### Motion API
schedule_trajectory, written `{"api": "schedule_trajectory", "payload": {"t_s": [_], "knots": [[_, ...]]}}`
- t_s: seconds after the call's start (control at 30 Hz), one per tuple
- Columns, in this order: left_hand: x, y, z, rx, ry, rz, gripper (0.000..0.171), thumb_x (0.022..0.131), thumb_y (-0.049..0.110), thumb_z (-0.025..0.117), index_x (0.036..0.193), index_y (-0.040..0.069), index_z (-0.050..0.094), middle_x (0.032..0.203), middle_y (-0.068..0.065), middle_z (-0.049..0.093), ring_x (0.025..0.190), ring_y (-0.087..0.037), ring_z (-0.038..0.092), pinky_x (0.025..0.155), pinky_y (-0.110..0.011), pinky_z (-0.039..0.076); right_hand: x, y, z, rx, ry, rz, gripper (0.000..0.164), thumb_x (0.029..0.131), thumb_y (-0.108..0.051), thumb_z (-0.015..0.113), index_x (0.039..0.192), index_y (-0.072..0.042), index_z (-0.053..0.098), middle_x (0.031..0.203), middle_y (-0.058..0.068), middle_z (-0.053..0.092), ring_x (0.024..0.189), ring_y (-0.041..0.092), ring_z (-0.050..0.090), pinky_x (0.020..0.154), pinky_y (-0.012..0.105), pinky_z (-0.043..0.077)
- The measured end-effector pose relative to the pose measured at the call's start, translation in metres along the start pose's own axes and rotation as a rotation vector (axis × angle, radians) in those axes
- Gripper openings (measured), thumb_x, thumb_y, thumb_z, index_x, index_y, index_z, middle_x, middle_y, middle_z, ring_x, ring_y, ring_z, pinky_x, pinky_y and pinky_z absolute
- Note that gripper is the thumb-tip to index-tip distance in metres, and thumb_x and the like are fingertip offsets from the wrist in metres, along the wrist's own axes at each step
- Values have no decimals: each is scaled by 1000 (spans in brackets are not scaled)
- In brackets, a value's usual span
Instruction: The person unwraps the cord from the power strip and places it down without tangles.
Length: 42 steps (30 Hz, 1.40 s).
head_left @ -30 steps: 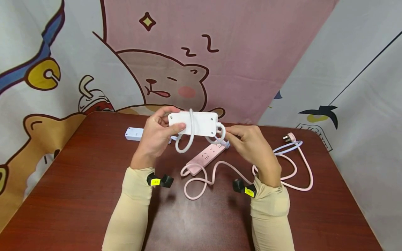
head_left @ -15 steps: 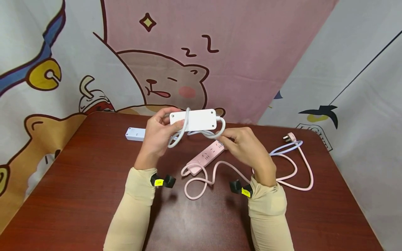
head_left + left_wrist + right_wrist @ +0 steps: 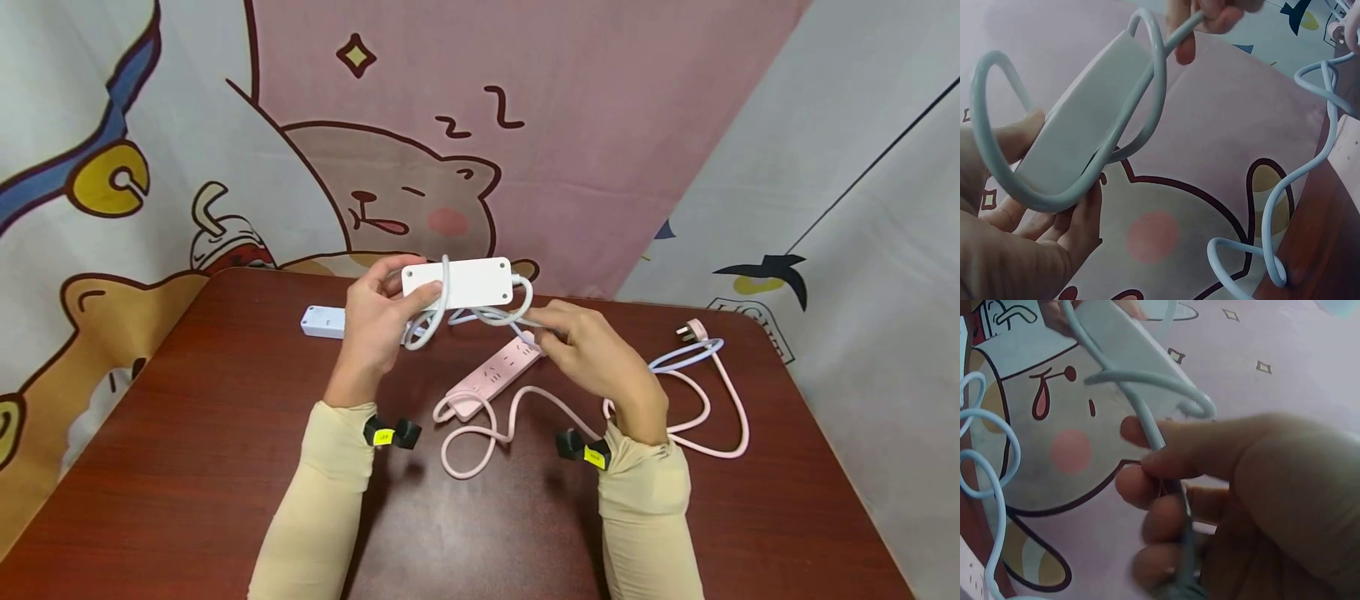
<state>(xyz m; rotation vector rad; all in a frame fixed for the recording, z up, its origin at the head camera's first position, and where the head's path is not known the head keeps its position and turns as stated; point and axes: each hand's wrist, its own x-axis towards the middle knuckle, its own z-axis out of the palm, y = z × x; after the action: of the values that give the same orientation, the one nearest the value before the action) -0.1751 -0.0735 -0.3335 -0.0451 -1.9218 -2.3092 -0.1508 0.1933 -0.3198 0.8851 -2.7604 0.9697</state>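
A white power strip is held up above the table with its screwed underside toward the head camera. My left hand grips its left end, thumb across the underside and fingers behind. The strip's cord leaves the right end in a loop and wraps around the body. My right hand, to the right of the strip, pinches the cord between thumb and fingers, as the right wrist view shows. From there the cord runs back to the strip. The part inside the right palm is mostly hidden.
A pink power strip lies below on the table, its pink cord looping right to a plug. A pale blue strip sits behind the left hand; a pale blue cord loops near the plug. Printed curtain hangs behind.
The white strip has risen slightly. The cord turn around it has shifted left and tightened. My right hand moved left, then back right, and a stretch of cord now shows between it and the strip.
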Motion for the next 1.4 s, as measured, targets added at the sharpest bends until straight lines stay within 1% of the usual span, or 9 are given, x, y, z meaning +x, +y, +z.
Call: {"api": "schedule_trajectory", "payload": {"t_s": [0.27, 0.47, 0.63, 0.8, 0.93, 1.03, 1.17, 1.27, 1.4], "knots": [[1, 2, -5, -98, 18, -16, 42, 90, -2, 73, 129, -6, 58, 90, 7, 73, 78, -7, 70, 69, -24, 61, -2, 8, -2, 83, -36, 181, 39, 104, -11, 56, 143, -13, 58, 115, 11, 69, 43, 12, 56, 59, 27, 52], [2, 6, -11, -262, 20, -23, 26, 94, -4, 67, 116, 8, 64, 96, 2, 73, 83, -10, 72, 69, -25, 61, -2, 9, -2, 110, -32, 274, 25, 94, -2, 56, 119, -5, 61, 85, 9, 67, 56, 11, 57, 54, 26, 48], [2, 10, -16, -338, 13, -16, 24, 95, -6, 64, 112, 11, 64, 98, -1, 72, 86, -12, 73, 72, -27, 63, -2, 18, -2, 96, -81, 324, 12, 103, -16, 55, 109, -8, 60, 81, 7, 71, 66, 12, 57, 64, 27, 46], [3, 10, -19, -326, 51, 8, 24, 94, -4, 66, 112, 11, 65, 98, -1, 74, 88, -12, 74, 75, -28, 63, -5, 29, -5, 156, -114, 430, 31, 106, -37, 53, 113, -6, 54, 84, 11, 72, 72, 17, 65, 69, 33, 55], [5, 7, -20, -283, 111, 9, 26, 92, 0, 70, 114, 12, 64, 99, -1, 75, 87, -12, 74, 73, -28, 63, -12, 37, -11, 285, -71, 443, 38, 99, -30, 66, 123, -5, 50, 90, 14, 66, 69, 21, 66, 66, 33, 58], [7, 6, -21, -262, 142, 8, 27, 92, 1, 72, 115, 13, 65, 99, -1, 75, 86, -12, 74, 73, -28, 63, -18, 42, -18, 354, -8, 395, 40, 95, -17, 68, 128, -3, 50, 103, 10, 62, 72, 18, 65, 67, 27, 55], [7, 7, -22, -269, 151, 1, 26, 92, 0, 71, 114, 13, 65, 98, -2, 73, 86, -13, 74, 73, -28, 63, -20, 46, -22, 481, 166, 374, 34, 95, -9, 67, 126, -1, 54, 99, -1, 63, 72, 10, 66, 69, 21, 55], [7, 6, -22, -270, 135, -5, 26, 92, -1, 70, 114, 12, 65, 99, -3, 72, 87, -13, 73, 74, -28, 63, -16, 46, -20, 678, 357, 415, 29, 95, -8, 71, 122, -6, 61, 89, -5, 68, 70, 6, 70, 71, 18, 57], [7, 5, -20, -252, 109, -2, 26, 92, -2, 70, 114, 12, 65, 99, -2, 72, 87, -12, 73, 75, -28, 63, -9, 46, -15, 933, 547, 441, 30, 91, -3, 74, 119, -7, 64, 97, 1, 67, 72, 9, 73, 75, 21, 61]]}}
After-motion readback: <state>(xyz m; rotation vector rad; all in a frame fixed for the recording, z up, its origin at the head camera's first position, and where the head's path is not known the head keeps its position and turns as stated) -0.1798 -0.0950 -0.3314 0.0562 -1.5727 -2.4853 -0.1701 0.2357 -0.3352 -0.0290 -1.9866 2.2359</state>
